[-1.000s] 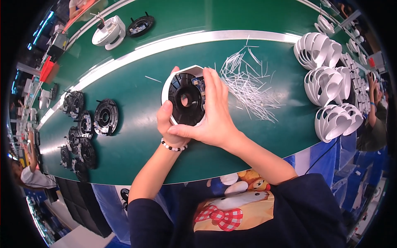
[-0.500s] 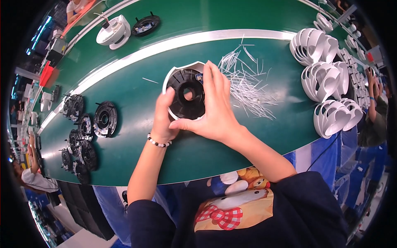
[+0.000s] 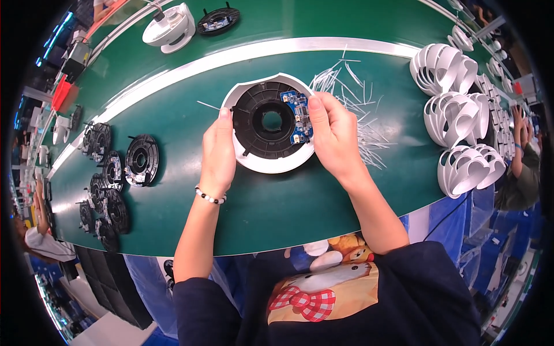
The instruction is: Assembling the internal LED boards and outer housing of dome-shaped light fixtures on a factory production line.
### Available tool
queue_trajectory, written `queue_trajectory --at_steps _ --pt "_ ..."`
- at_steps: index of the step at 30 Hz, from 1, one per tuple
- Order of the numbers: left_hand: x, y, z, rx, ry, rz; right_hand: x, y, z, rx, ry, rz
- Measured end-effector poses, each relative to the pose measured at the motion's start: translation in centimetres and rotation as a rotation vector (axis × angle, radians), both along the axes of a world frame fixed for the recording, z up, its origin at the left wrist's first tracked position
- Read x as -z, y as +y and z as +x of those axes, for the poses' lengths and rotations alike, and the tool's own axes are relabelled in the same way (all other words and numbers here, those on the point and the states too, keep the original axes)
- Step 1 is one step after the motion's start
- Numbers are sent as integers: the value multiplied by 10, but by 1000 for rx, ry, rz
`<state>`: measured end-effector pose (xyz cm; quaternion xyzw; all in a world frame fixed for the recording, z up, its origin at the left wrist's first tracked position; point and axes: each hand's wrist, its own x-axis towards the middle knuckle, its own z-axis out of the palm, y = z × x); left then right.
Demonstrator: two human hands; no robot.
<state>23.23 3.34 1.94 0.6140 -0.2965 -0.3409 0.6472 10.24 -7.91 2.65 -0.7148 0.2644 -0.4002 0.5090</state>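
Between my two hands is a round white plastic housing (image 3: 277,165) with a black ribbed disc (image 3: 254,98) sitting inside its rim. A round hole passes through the disc's centre, and a blue circuit board (image 3: 299,118) lies along its right side. My left hand (image 3: 220,151) grips the left rim, thumb on the edge, with a beaded bracelet at the wrist. On the right rim, my right hand (image 3: 336,135) is closed the same way, its thumb beside the board. The fingers under the housing are hidden.
Several black discs with boards (image 3: 142,160) lie at the left of the green table (image 3: 277,213). Thin white strips (image 3: 372,141) are scattered right of the housing. White curved shells (image 3: 456,118) stand in stacks at far right. A white assembly (image 3: 169,29) sits beyond the pale rail (image 3: 248,51).
The housing has turned to face up, showing the disc and its circuit board more fully. My right hand has moved off its front to the right rim; my left hand holds the left rim.
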Motion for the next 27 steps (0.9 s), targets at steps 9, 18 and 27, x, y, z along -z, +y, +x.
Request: queue_trajectory --at_steps 9,18,27 --pt "10 1 0 -38 7 -67 9 -4 2 -81 -114 99" --pt "2 -3 -8 -155 122 -204 -8 -3 -21 -472 85 522" --pt "-5 -10 -17 -182 175 -286 -16 -3 -22 -551 -102 566"
